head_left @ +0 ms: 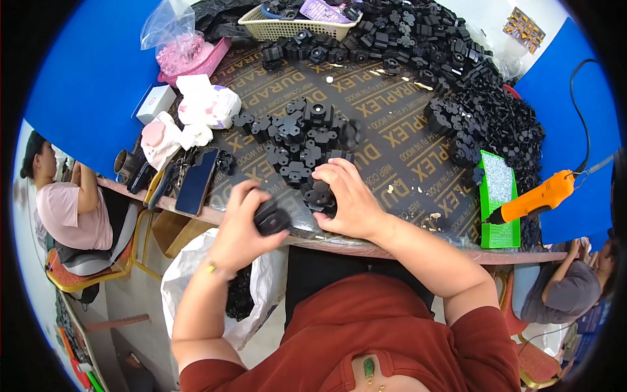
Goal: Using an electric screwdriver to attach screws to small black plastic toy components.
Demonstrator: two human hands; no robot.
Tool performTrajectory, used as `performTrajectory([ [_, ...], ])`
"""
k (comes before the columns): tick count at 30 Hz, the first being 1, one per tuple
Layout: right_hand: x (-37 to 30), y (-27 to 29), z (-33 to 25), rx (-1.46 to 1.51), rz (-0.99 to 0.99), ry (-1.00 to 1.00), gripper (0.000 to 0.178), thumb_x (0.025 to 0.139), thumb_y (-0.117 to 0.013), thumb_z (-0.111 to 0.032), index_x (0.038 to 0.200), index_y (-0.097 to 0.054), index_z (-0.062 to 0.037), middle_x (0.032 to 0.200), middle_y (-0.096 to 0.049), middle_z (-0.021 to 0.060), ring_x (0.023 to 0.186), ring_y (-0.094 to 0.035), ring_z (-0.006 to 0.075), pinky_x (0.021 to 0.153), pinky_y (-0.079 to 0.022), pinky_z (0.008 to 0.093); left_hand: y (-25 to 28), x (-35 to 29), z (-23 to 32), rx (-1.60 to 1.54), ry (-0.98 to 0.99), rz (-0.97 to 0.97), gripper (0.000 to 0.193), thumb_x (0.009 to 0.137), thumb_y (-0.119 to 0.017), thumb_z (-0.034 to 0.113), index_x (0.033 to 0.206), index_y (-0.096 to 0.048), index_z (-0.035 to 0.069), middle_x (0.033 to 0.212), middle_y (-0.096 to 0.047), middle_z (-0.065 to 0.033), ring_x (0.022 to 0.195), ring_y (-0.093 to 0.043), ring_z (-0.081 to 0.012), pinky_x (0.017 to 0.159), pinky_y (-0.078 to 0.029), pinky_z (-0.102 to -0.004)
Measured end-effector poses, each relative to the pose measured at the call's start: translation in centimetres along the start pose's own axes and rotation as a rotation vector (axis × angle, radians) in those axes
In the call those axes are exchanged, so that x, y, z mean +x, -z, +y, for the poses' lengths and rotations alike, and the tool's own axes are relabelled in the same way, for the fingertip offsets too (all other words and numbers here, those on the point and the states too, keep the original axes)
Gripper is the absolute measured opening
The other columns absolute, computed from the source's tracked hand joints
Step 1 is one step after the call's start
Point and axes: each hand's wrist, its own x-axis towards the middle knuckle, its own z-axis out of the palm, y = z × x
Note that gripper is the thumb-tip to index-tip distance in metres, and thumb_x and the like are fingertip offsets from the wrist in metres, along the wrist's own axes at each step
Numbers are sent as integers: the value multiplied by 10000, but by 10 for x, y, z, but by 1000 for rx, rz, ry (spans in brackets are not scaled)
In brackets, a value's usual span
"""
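My left hand (236,228) is closed round a black plastic part (271,219) over the table's front edge, above an open white sack (186,274). That part is smeared by motion, and I cannot tell whether it is one piece or more. My right hand (353,201) curls round another black plastic part (320,196), just inside the table edge. Beyond both hands stands a cluster of similar black parts (294,140) with lobed outlines. More small black pieces (240,291) show inside the sack.
A large heap of black parts (418,39) covers the table's back and right. An orange electric screwdriver (539,198) hangs by a green tray (486,196) of screws. A phone (197,181), tissue pack (209,104) and pink basket (215,60) sit left. Two people sit nearby.
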Motion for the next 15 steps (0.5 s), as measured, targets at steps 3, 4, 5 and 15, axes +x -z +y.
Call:
performTrajectory([
  [3,-2,5,5,5,-7,-11,708,608,-798,-138,1230,-465,-72,1237,-516,140,1224,-432,398,1011,-409,479,55,-32,1,69,110,-290,565,585,-840,196,1050,-567,26,1197,-479,-188,1115,-515,-373,973,-437,-392],
  [4,-3,7,6,25,-8,-11,708,613,-796,-137,1234,-462,-72,1237,-516,141,1222,-433,396,1013,-407,480,75,-44,-4,146,208,-450,566,572,-850,233,1037,-595,34,1165,-512,-173,1096,-533,-367,965,-445,-382],
  [5,-1,6,8,46,-9,3,707,626,-791,-135,1244,-453,-75,1234,-515,141,1211,-438,392,1021,-399,468,84,-58,-16,163,279,-543,566,570,-853,254,1032,-611,34,1140,-533,-166,1094,-539,-362,964,-447,-382],
  [15,24,22,-25,803,146,-380,778,668,-786,-98,1306,-340,-97,1156,-538,104,1082,-551,208,960,-455,376,3,-164,-52,-349,475,-813,918,879,-609,545,1506,-176,33,1278,-539,-313,1181,-548,-414,1015,-414,-403],
])
